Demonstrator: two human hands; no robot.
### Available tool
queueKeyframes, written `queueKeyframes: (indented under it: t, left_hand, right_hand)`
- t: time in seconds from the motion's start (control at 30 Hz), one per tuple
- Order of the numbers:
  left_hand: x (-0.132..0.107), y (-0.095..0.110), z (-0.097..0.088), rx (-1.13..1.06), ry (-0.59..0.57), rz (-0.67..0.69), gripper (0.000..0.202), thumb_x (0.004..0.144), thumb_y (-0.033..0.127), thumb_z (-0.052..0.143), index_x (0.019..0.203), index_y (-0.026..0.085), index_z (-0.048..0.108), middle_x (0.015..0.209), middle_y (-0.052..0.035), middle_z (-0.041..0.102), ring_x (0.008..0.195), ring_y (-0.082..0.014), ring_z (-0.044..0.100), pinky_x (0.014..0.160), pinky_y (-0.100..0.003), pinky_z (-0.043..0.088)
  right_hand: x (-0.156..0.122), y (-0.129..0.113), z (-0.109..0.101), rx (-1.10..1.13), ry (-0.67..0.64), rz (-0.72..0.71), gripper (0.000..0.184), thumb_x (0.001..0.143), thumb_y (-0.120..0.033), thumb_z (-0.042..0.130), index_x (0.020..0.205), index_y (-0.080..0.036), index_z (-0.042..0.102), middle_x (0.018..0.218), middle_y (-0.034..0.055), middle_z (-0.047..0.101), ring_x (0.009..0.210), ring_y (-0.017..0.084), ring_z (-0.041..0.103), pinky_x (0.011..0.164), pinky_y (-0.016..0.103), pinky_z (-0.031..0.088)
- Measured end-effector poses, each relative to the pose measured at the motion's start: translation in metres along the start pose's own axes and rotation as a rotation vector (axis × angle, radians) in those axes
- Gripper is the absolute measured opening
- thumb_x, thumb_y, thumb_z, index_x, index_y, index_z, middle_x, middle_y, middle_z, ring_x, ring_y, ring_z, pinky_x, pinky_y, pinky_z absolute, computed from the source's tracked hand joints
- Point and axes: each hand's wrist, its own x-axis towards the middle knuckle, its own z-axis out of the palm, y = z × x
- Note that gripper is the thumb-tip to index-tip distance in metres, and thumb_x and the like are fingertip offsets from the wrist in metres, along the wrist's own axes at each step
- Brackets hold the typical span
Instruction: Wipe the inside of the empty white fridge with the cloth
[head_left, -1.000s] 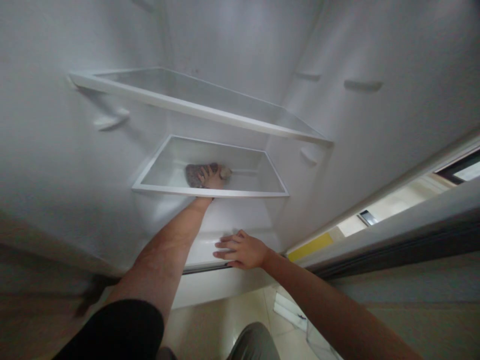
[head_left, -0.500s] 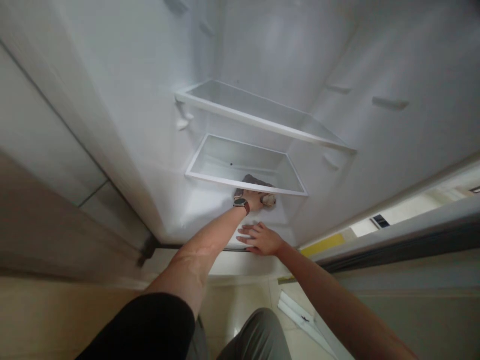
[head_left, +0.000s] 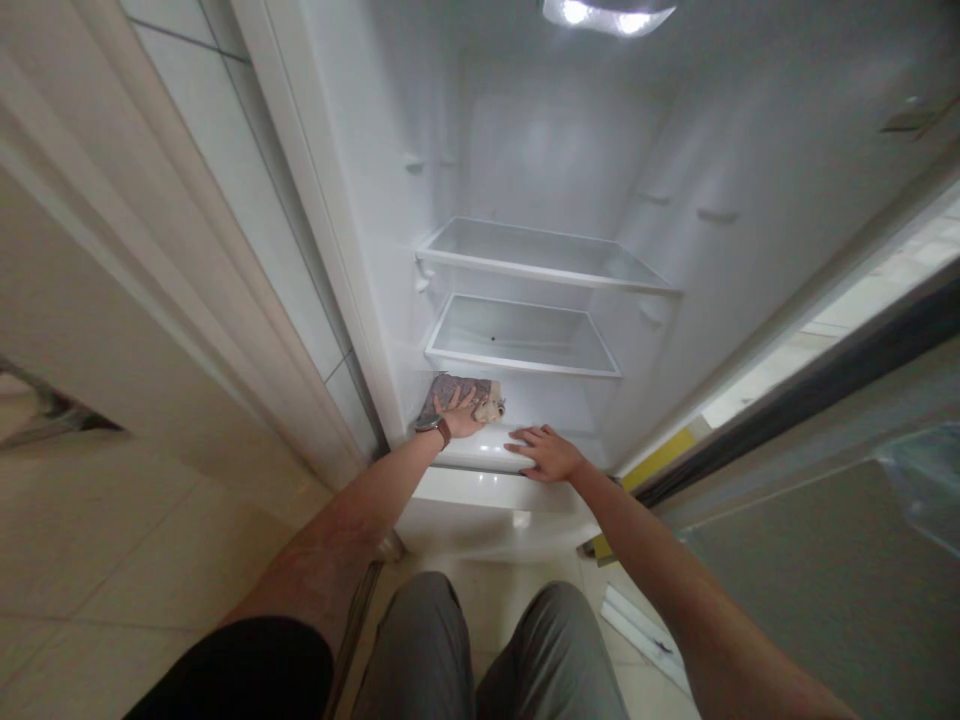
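Observation:
I look into an open, empty white fridge. My left hand (head_left: 463, 412), with a watch on its wrist, presses a grey-brown cloth (head_left: 457, 391) against the bottom floor of the fridge, at its left front corner under the lower glass shelf (head_left: 525, 362). The fingers lie over the cloth and hold it down. My right hand (head_left: 550, 452) rests flat, fingers spread, on the white front ledge (head_left: 487, 455) of the fridge floor, just right of the cloth and holding nothing.
An upper glass shelf (head_left: 547, 268) sits above the lower one. The lit fridge lamp (head_left: 607, 15) is at the top. The open door (head_left: 817, 380) stands to the right, a white wall panel (head_left: 172, 260) to the left. My knees (head_left: 480, 650) and a tiled floor are below.
My left hand has drawn the cloth off the lower shelf down to the fridge floor at the left. The view has pulled back and tilted up. The right hand stays on the ledge.

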Motion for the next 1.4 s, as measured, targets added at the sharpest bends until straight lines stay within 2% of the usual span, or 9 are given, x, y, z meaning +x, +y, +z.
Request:
queueKeyframes:
  t: [0.23,0.47,0.63,0.73,0.83,0.97,1.1,1.2,1.4]
  left_hand:
    - [-0.029,0.007,0.003,0.06,-0.125,-0.024,0.104,0.083,0.077,0.054,0.168,0.041,0.004,0.174,0.0013,-0.011,0.159,-0.0452,-0.013,0.113,-0.086,0.0]
    - [-0.024,0.021,0.005,0.072,-0.153,-0.019,0.14,0.06,0.087,0.071,0.168,0.038,-0.003,0.171,-0.0038,-0.021,0.154,-0.0524,-0.021,0.11,-0.088,0.0]
    - [-0.018,0.054,0.024,0.022,-0.041,0.015,0.134,0.066,0.083,0.068,0.17,0.03,0.002,0.173,-0.01,-0.016,0.153,-0.0542,-0.021,0.111,-0.087,-0.004]
    - [-0.017,0.065,0.025,-0.08,0.013,0.07,0.118,0.074,0.081,0.062,0.17,0.028,0.018,0.176,-0.0126,0.001,0.157,-0.0547,-0.007,0.114,-0.084,0.001]
    - [-0.022,0.051,0.012,-0.234,0.175,0.092,0.073,0.094,0.068,0.046,0.155,0.029,0.051,0.167,-0.0098,0.039,0.154,-0.0437,0.03,0.122,-0.067,0.024]
    - [-0.037,0.003,0.003,-0.263,0.437,0.002,0.057,0.105,0.031,0.022,0.152,0.015,0.05,0.154,-0.0148,0.052,0.145,-0.026,0.044,0.124,-0.041,0.031]
    - [-0.047,-0.028,0.022,-0.12,0.508,0.002,0.06,0.105,0.034,0.034,0.161,0.016,0.037,0.16,-0.014,0.046,0.15,-0.0275,0.038,0.124,-0.041,0.03]
    - [-0.045,-0.031,0.037,-0.026,0.468,0.064,0.061,0.107,0.038,0.03,0.166,0.023,0.029,0.164,-0.0113,0.041,0.153,-0.0294,0.032,0.125,-0.046,0.024]
    - [-0.032,-0.033,0.037,0.022,0.458,0.15,0.06,0.106,0.04,0.033,0.164,0.025,0.036,0.151,-0.0129,0.051,0.141,-0.0295,0.046,0.127,-0.046,0.019]
  right_hand:
    - [0.002,-0.006,-0.007,0.017,0.036,0.162,0.085,0.079,-0.059,0.073,0.152,-0.022,0.049,0.151,0.0178,0.047,0.134,0.033,0.044,0.112,0.053,0.035]
    - [0.002,-0.003,-0.003,0.088,0.103,0.249,0.105,0.074,-0.066,0.076,0.158,-0.018,0.036,0.155,0.0201,0.041,0.138,0.034,0.041,0.113,0.053,0.035]
    - [0.001,-0.002,0.0,0.09,0.127,0.304,0.114,0.073,-0.074,0.072,0.159,-0.011,0.032,0.156,0.0236,0.039,0.138,0.036,0.04,0.116,0.054,0.033]
    - [0.001,0.0,0.002,0.068,0.118,0.311,0.112,0.072,-0.079,0.069,0.155,-0.008,0.038,0.154,0.0249,0.041,0.137,0.037,0.041,0.114,0.054,0.034]
    - [0.0,0.002,0.003,0.058,0.117,0.307,0.11,0.075,-0.08,0.064,0.153,-0.007,0.039,0.154,0.0256,0.042,0.139,0.038,0.04,0.114,0.055,0.034]
    - [0.0,0.003,0.003,0.062,0.13,0.306,0.108,0.077,-0.078,0.063,0.155,-0.007,0.037,0.154,0.0256,0.042,0.139,0.037,0.04,0.114,0.055,0.034]
    - [0.0,0.003,0.004,0.062,0.119,0.313,0.11,0.075,-0.077,0.067,0.155,-0.009,0.037,0.154,0.0244,0.042,0.14,0.036,0.04,0.115,0.055,0.034]
    - [0.0,0.003,0.004,0.05,0.133,0.315,0.111,0.074,-0.078,0.067,0.155,-0.009,0.037,0.154,0.0249,0.041,0.14,0.037,0.039,0.116,0.055,0.034]
    - [0.0,0.004,0.003,0.061,0.165,0.328,0.111,0.076,-0.082,0.062,0.154,-0.008,0.038,0.153,0.0251,0.042,0.138,0.038,0.039,0.116,0.057,0.036]
